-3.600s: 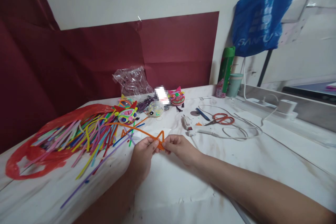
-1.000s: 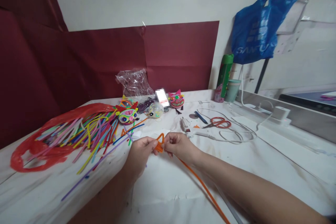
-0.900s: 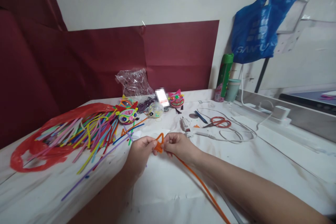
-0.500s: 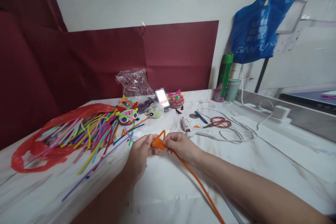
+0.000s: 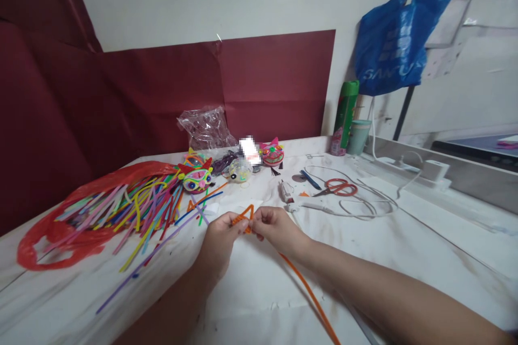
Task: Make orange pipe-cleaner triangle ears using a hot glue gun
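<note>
My left hand (image 5: pixel 220 237) pinches a bent orange pipe cleaner (image 5: pixel 303 280), its thumb pressed over the folded part. Between my hands the pipe cleaner forms tight zigzag folds with a pointed triangular loop on top. My right hand (image 5: pixel 279 230) is closed on the same pipe cleaner at the right side of the folds. From under that hand the long loose end runs down toward the front edge of the view. Part of the folds is hidden by my fingers.
Colourful pipe cleaners (image 5: pixel 121 202) spill from a red plastic bag (image 5: pixel 36 245) on the left. Decorated animal-face balls (image 5: pixel 197 179) stand behind my hands. To the right lie orange-handled scissors (image 5: pixel 340 187), a blue pen-like tool (image 5: pixel 310 179), a white glue gun (image 5: pixel 315 207) and its cord.
My left thumb has moved over the orange folds, covering more of them. The triangular loop has tilted and shifted slightly down, and the loose end has swung a little left.
</note>
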`<state>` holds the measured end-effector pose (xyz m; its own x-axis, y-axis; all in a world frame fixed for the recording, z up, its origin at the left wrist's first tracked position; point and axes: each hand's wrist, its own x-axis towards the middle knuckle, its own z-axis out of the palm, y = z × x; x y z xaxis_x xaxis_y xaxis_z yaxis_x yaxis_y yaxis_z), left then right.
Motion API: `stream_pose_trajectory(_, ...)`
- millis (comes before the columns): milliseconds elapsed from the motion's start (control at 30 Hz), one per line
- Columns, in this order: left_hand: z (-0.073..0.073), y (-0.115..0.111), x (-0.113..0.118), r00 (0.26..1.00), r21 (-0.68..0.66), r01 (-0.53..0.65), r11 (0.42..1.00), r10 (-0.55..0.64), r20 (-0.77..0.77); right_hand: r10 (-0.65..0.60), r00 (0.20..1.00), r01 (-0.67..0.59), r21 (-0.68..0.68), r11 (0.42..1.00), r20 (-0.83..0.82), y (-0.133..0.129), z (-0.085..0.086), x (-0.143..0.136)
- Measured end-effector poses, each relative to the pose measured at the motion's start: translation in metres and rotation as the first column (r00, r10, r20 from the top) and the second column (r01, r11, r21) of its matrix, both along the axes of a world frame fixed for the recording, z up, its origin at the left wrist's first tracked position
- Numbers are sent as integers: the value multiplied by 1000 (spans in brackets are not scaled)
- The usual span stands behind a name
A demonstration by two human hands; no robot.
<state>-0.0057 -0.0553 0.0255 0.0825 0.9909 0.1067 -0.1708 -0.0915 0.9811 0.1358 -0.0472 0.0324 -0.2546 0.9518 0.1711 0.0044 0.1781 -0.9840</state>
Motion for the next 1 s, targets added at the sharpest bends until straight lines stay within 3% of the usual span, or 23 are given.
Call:
stream_pose_trajectory(167,5,0,-3,996,4,6,1000,-6,85,91,993,-95,-49,994,-79,1,0,1)
stream_pose_trajectory(367,7,2,-6,994,-11,-21,1000,22,104,71,991,-81,-85,993,-115,2,1,2)
stream_pose_trajectory(500,3,4,-7,999,41,-24,999,23,34,99,994,-102,-69,992,-53,0,0,1)
stream_pose_trajectory(667,4,2,-4,996,5,63,998,-63,59,63,998,-63,-19,998,-27,-2,-3,-1)
stream_pose_trajectory(833,2,2,-4,996,10,71,997,-71,60,26,998,-30,70,997,53,-1,-5,0)
stream_pose_trajectory(1000,1,6,-10,985,18,137,990,-138,104,118,972,-151,160,976,201,4,-1,9)
